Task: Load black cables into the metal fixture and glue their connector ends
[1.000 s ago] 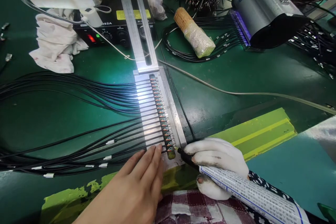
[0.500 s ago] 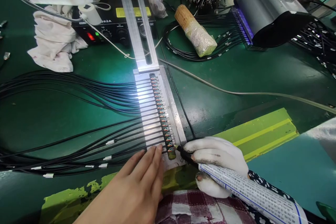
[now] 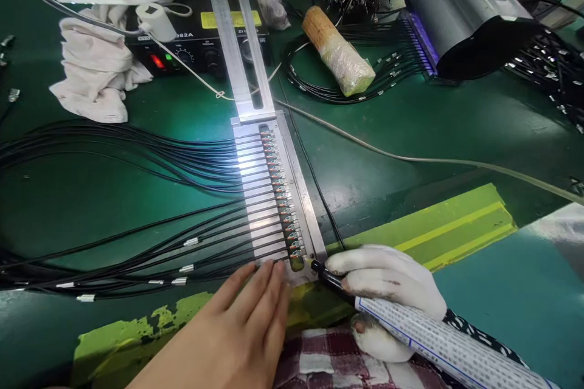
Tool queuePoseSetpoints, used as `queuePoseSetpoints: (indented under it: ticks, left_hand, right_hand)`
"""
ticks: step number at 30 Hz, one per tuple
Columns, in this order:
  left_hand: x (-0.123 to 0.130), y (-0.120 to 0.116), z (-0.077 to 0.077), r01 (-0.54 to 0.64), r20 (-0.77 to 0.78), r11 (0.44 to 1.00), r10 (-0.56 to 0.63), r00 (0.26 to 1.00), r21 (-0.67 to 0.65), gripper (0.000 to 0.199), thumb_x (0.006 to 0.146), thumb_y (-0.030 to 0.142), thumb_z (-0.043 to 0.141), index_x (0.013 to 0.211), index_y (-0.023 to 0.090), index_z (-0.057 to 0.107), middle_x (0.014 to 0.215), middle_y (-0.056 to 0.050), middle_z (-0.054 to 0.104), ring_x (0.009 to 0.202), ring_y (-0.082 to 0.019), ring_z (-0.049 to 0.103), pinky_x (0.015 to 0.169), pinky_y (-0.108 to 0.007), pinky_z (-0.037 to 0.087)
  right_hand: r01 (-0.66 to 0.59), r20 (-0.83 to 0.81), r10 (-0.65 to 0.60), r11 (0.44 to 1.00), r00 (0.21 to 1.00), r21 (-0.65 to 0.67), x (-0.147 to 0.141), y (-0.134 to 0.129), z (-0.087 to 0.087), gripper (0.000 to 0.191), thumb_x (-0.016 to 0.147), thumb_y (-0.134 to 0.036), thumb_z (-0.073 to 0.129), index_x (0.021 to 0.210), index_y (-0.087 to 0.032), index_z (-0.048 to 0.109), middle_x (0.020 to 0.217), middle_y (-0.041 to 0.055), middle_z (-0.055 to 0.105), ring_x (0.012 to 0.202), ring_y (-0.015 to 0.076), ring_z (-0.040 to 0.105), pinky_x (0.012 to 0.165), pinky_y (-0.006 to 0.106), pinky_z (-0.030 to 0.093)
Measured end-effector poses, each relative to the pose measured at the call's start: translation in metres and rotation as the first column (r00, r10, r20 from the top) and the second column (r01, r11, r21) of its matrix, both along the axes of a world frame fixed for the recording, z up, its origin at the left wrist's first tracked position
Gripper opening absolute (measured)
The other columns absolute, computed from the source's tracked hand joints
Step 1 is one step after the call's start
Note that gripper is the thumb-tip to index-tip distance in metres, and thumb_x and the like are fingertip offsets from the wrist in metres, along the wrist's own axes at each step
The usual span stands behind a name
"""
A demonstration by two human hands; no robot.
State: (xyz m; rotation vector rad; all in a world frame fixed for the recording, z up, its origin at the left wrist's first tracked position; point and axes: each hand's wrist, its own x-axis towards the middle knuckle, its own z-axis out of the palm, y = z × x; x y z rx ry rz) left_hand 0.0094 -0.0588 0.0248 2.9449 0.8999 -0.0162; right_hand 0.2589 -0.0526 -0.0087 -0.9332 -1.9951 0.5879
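A metal fixture (image 3: 298, 194) holds a column of small connectors (image 3: 285, 202) on the ends of black cables (image 3: 182, 179). My bare left hand (image 3: 237, 316) lies with its fingers extended on the fixture's near left end, fingertips beside the lowest cables. My right hand (image 3: 392, 292), in a white glove with a bare thumb tip, grips a dispensing tube (image 3: 438, 331) with a white printed body and black front. The tube's pale tip points at the lowest connectors; whether it touches them cannot be made out.
Behind the fixture stands a black control box (image 3: 191, 42) beside a white cloth (image 3: 93, 67). A wrapped wooden block (image 3: 340, 51) and a metal lamp housing with purple light (image 3: 465, 6) are at the back right. A thin hose (image 3: 401, 158) crosses the table.
My right hand and the tube have shifted slightly right and down, the tip drawing back a little from the connectors. My left hand has moved slightly down.
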Motion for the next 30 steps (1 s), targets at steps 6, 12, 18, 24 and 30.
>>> queuePoseSetpoints:
  ticks: [6,12,18,24,30]
  left_hand:
    - [0.0008,-0.0026,-0.0017,0.015,-0.001,1.000,-0.015,1.000,-0.022,0.039,0.100,0.041,0.043,0.125,0.024,0.067,0.136,-0.006,0.063,0.127,-0.024,0.055,0.111,-0.039,0.035]
    - [0.0015,-0.0004,-0.0022,0.016,0.011,1.000,-0.016,1.000,0.003,0.041,0.101,0.040,0.039,0.124,0.022,0.068,0.133,-0.007,0.065,0.125,-0.023,0.056,0.111,-0.038,0.036]
    - [0.0033,-0.0003,0.0004,0.003,0.011,0.999,-0.003,1.000,0.042,0.043,0.103,0.036,0.033,0.117,0.023,0.072,0.127,-0.005,0.068,0.119,-0.021,0.060,0.107,-0.035,0.037]
    - [0.0056,-0.0010,0.0009,0.009,0.007,1.000,-0.010,1.000,0.028,0.046,0.103,0.039,0.030,0.120,0.024,0.070,0.131,-0.005,0.066,0.123,-0.021,0.057,0.110,-0.036,0.034]
    - [0.0029,-0.0023,0.0000,0.017,0.023,0.999,-0.018,1.000,0.034,0.047,0.103,0.040,0.030,0.116,0.027,0.073,0.128,-0.004,0.068,0.119,-0.021,0.060,0.106,-0.036,0.037]
  right_hand:
    - [-0.008,-0.032,0.007,0.999,0.999,-0.045,-0.0041,-0.0010,-0.0031,0.017,0.089,-0.031,0.059,0.097,-0.016,0.063,0.099,0.0084,0.075,0.092,0.0167,0.074,0.078,0.025,0.059]
    - [-0.010,-0.051,0.008,0.999,0.999,-0.047,-0.0059,0.0023,-0.0033,0.017,0.088,-0.030,0.059,0.097,-0.017,0.064,0.096,0.0090,0.076,0.089,0.0169,0.074,0.077,0.023,0.060]
    - [-0.010,-0.048,0.009,0.999,0.999,-0.036,-0.0066,0.0040,-0.0017,0.017,0.086,-0.029,0.061,0.095,-0.016,0.064,0.094,0.0091,0.076,0.089,0.0167,0.075,0.078,0.023,0.060]
    - [-0.017,-0.049,0.015,0.999,0.999,-0.033,-0.0064,0.0027,-0.0024,0.018,0.087,-0.030,0.060,0.097,-0.016,0.064,0.094,0.0094,0.076,0.089,0.0163,0.074,0.075,0.023,0.060]
    - [-0.040,-0.044,0.038,0.998,0.998,-0.040,-0.0040,0.0007,-0.0073,0.017,0.088,-0.031,0.059,0.097,-0.016,0.062,0.097,0.0073,0.075,0.091,0.0165,0.074,0.076,0.025,0.058]
